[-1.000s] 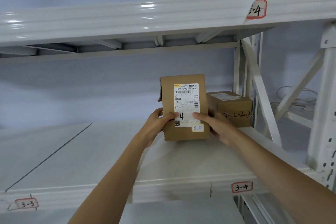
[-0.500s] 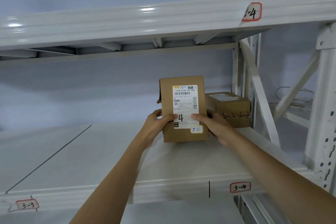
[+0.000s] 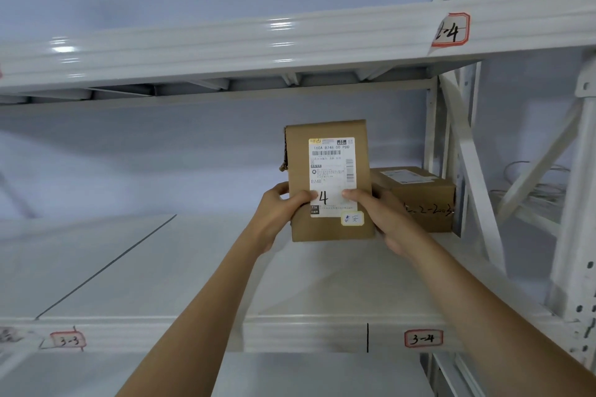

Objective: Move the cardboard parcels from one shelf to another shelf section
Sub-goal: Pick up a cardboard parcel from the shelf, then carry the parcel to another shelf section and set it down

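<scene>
A tall cardboard parcel (image 3: 329, 132) with a white shipping label marked "4" stands upright over the white shelf (image 3: 290, 293). My left hand (image 3: 277, 216) grips its left side and my right hand (image 3: 383, 219) grips its right side, thumbs on the label. Whether its bottom edge rests on the shelf I cannot tell. Behind it to the right, a second, lower cardboard parcel (image 3: 422, 200) with handwriting on its front sits at the shelf's far right end, partly hidden by my right hand.
The shelf's front beam carries red-framed tags "3-3" (image 3: 68, 340) and "3-4" (image 3: 423, 338). The shelf above (image 3: 225, 45) has a tag ending in "4" (image 3: 451, 30). White uprights and diagonal braces (image 3: 467, 171) close the right side. Loose wires (image 3: 541, 184) lie beyond them.
The parcel and both hands have shifted very slightly toward the neighbouring parcel at the right; the grip is the same.
</scene>
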The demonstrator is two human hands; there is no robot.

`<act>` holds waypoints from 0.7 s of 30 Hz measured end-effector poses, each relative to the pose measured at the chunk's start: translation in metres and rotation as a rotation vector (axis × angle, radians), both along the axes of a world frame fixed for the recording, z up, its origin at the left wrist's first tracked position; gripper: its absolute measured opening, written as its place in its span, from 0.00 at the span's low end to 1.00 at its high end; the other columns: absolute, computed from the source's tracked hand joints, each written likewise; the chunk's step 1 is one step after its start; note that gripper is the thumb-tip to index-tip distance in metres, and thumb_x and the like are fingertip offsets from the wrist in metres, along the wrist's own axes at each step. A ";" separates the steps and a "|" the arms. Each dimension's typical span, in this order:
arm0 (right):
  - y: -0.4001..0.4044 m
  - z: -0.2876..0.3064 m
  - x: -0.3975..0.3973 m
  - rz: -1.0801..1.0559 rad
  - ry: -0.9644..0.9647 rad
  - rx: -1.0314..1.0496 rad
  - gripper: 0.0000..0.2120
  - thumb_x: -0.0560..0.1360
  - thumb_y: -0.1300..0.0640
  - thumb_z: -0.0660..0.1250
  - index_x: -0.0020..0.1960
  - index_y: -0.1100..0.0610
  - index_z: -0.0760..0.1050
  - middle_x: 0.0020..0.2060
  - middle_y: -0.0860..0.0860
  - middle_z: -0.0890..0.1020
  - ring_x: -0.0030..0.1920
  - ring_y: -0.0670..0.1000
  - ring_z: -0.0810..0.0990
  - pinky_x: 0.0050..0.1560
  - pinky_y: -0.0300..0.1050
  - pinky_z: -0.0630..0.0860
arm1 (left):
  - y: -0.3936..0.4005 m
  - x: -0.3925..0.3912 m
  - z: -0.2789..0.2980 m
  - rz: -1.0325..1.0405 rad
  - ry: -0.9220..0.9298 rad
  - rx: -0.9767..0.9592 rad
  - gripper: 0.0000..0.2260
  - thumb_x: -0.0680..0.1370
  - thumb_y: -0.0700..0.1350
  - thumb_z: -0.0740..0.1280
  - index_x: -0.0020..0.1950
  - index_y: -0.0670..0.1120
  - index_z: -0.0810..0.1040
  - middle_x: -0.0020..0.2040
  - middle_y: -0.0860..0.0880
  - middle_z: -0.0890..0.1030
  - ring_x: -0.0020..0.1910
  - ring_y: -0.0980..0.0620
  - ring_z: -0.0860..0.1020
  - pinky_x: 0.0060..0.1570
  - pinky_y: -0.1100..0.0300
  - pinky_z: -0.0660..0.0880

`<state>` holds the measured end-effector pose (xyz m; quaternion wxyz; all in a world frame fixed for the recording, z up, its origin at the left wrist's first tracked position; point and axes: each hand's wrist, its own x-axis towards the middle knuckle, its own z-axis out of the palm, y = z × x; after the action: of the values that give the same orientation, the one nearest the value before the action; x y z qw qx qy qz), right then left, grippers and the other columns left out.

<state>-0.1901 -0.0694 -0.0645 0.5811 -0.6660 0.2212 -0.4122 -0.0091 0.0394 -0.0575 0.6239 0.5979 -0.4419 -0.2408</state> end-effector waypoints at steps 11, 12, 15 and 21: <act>0.057 0.005 0.023 0.014 -0.021 -0.018 0.14 0.77 0.53 0.73 0.63 0.50 0.80 0.55 0.49 0.88 0.51 0.51 0.89 0.55 0.51 0.85 | 0.068 0.011 0.007 0.050 -0.007 -0.033 0.29 0.68 0.52 0.76 0.68 0.45 0.77 0.56 0.50 0.88 0.52 0.48 0.87 0.60 0.45 0.81; 0.067 0.006 0.029 0.019 -0.018 -0.025 0.13 0.77 0.53 0.73 0.62 0.49 0.80 0.55 0.49 0.88 0.51 0.51 0.89 0.55 0.52 0.85 | 0.079 0.015 0.006 0.053 -0.004 -0.036 0.30 0.68 0.53 0.76 0.68 0.45 0.77 0.56 0.50 0.88 0.52 0.48 0.87 0.60 0.45 0.81; 0.104 0.009 0.051 0.032 -0.019 -0.040 0.12 0.78 0.54 0.72 0.61 0.49 0.80 0.54 0.49 0.88 0.50 0.50 0.89 0.49 0.47 0.85 | 0.117 0.036 0.005 0.059 0.004 -0.049 0.29 0.68 0.52 0.76 0.67 0.45 0.78 0.56 0.49 0.88 0.52 0.48 0.87 0.60 0.46 0.81; 0.204 -0.001 0.128 0.048 -0.055 -0.046 0.15 0.77 0.55 0.73 0.63 0.51 0.80 0.54 0.48 0.88 0.48 0.48 0.89 0.44 0.43 0.85 | 0.220 0.106 -0.002 0.085 0.006 -0.072 0.27 0.70 0.50 0.75 0.67 0.45 0.79 0.55 0.49 0.88 0.52 0.48 0.87 0.57 0.49 0.82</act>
<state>-0.0621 0.1343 -0.0656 0.5812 -0.6726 0.1794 -0.4214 0.0967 0.2593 -0.0593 0.6561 0.5924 -0.4228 -0.1997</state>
